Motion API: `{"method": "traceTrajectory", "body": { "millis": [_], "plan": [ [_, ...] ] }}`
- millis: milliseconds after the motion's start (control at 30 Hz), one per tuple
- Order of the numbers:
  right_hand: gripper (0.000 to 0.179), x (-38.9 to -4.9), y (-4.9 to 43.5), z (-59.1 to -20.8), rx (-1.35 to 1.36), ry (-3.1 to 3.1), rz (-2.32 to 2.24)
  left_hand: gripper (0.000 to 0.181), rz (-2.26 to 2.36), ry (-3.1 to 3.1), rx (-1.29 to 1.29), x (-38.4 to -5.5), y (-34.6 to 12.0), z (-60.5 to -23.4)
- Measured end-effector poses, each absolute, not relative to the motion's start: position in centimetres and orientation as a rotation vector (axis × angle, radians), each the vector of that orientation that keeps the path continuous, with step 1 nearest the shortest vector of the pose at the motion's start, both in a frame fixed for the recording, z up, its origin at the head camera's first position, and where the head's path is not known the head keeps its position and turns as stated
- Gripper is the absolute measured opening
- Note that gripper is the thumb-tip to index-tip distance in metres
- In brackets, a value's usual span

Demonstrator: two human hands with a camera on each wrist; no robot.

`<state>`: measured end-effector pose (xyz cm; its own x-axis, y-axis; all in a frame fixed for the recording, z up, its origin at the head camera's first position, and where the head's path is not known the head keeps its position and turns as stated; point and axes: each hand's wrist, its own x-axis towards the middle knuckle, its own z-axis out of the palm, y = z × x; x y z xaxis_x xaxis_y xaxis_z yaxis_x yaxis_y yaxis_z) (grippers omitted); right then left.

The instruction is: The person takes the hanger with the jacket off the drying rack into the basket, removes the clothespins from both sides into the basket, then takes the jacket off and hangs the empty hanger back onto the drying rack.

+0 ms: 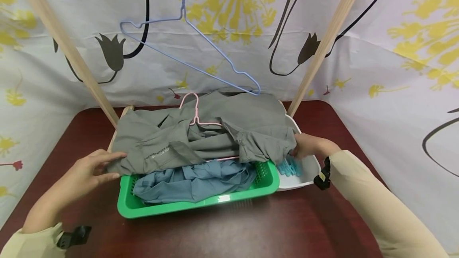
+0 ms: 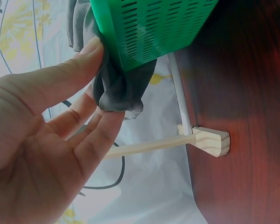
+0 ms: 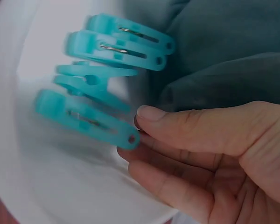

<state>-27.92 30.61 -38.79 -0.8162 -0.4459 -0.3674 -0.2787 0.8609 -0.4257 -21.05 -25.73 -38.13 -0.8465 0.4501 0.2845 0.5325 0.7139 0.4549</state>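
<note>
A grey garment point(image 1: 258, 110) with small lettering lies across the green basket point(image 1: 197, 205), and a pink hanger point(image 1: 196, 110) sticks out of its collar. My left hand point(image 1: 87, 170) pinches the garment's left end between thumb and fingers; in the left wrist view the bunched grey cloth point(image 2: 116, 88) hangs beside the basket wall. At the garment's right end, my right hand point(image 1: 310, 145) reaches over a white basin point(image 1: 312, 170). The right wrist view has its thumb and fingertips right at the tail of a turquoise clothespin point(image 3: 88, 119), slightly parted, with several more clothespins point(image 3: 126, 39) beyond.
A blue garment point(image 1: 201, 182) lies bunched in the basket. A blue hanger point(image 1: 215, 77) hangs above, between slanted wooden poles point(image 1: 326, 47) of a frame. The frame's wooden foot point(image 2: 212, 141) stands on the dark red table point(image 1: 229, 230). Behind is a patterned curtain point(image 1: 222, 55).
</note>
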Motion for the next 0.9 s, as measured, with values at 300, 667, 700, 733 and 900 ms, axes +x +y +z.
{"method": "traceTrajectory", "body": {
  "millis": [300,667,700,733,900],
  "plan": [
    [0.010,-27.3,30.6,-36.2,-0.652,2.682,-0.374,0.050,-0.802,-2.769,-0.780,-20.9,-25.6,-38.1],
    [0.026,-26.5,28.8,-31.4,-0.851,2.763,-0.338,0.050,-0.766,-2.782,-0.764,-20.7,-25.7,-38.1],
    [0.026,-26.5,28.5,-31.1,-0.860,2.771,-0.336,0.050,-0.760,-2.776,-0.769,-20.7,-25.6,-38.1],
    [0.026,-26.5,28.3,-30.9,-0.875,2.781,-0.334,0.050,-0.756,-2.771,-0.772,-20.7,-25.6,-38.0],
    [0.016,-26.3,26.5,-30.2,-0.982,2.811,-0.390,0.050,-0.786,-2.749,-0.779,-20.5,-25.3,-38.0]
  ]
}}
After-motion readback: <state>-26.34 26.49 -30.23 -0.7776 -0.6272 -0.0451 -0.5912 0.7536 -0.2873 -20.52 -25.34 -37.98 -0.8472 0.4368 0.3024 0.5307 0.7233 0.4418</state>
